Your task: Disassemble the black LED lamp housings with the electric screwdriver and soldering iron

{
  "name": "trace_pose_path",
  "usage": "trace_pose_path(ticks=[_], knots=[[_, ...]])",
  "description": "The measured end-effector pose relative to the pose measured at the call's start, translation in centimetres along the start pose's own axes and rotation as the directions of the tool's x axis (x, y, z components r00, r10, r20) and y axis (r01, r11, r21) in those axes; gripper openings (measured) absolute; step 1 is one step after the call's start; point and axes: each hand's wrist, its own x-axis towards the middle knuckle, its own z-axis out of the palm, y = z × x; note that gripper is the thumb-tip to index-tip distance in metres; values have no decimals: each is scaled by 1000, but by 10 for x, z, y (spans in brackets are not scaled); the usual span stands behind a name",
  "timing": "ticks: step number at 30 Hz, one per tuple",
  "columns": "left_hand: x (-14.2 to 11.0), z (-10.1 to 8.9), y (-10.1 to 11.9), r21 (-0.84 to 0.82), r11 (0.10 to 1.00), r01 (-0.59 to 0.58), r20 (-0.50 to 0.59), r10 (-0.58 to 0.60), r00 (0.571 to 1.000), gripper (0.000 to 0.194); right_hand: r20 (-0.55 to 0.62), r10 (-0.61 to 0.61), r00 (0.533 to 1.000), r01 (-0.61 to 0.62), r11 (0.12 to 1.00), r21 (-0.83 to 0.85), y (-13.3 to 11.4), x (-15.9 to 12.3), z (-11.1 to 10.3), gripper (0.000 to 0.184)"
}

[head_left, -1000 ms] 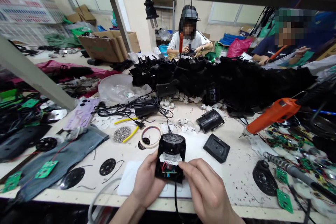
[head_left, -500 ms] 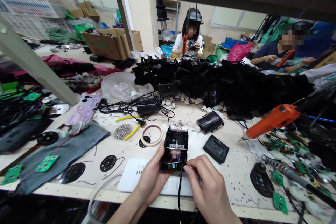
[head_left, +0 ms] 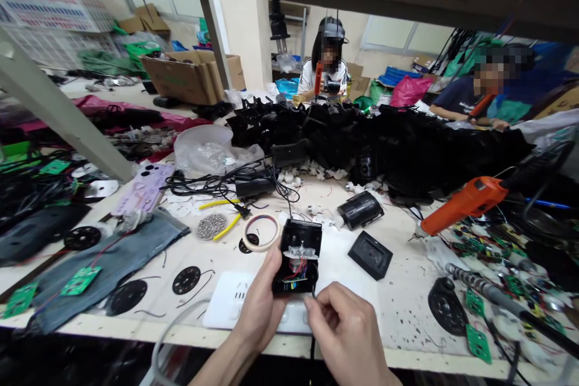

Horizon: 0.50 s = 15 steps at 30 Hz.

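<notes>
left hand [head_left: 259, 303]: cupped round open black housing [head_left: 301, 230] | right hand [head_left: 347, 321]: apparently pinching black cable [head_left: 312, 347] at its near edge | change: right hand lower, leaving internal wires [head_left: 298, 268] unobstructed

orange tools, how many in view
3: the near orange tool at right, a middle one before the person in white, and a far one by the person in navy; others may be hidden.

Two bare hands [head_left: 350, 329], bare forearms [head_left: 226, 356]
</notes>
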Motion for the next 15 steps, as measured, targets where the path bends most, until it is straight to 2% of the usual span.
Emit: trace_pose_path(ticks=[4, 7, 9, 12, 15], knots=[[3, -2, 0, 86, 993, -84, -16, 86, 996, 43, -4, -56, 998, 56, 988, 145, -2, 1, -10, 21], [4, 0, 2, 67, 995, -78, -41, 81, 996, 43, -47, -82, 996, 91, 960, 264, -4, 2, -14, 19], [5, 3, 5, 25, 999, -36, -96, 39, 995, 39, -64, -92, 994, 107, 947, 302, -3, 0, -16, 18], [8, 9, 11, -45, 997, 57, -172, -64, 983, 34, -43, -115, 992, 123, 956, 268, 2, -5, -16, 18], [12, 11, 16, -81, 990, 115, -171, -127, 977, 35, 5, -143, 990, 139, 970, 199, 8, -12, -14, 18]])
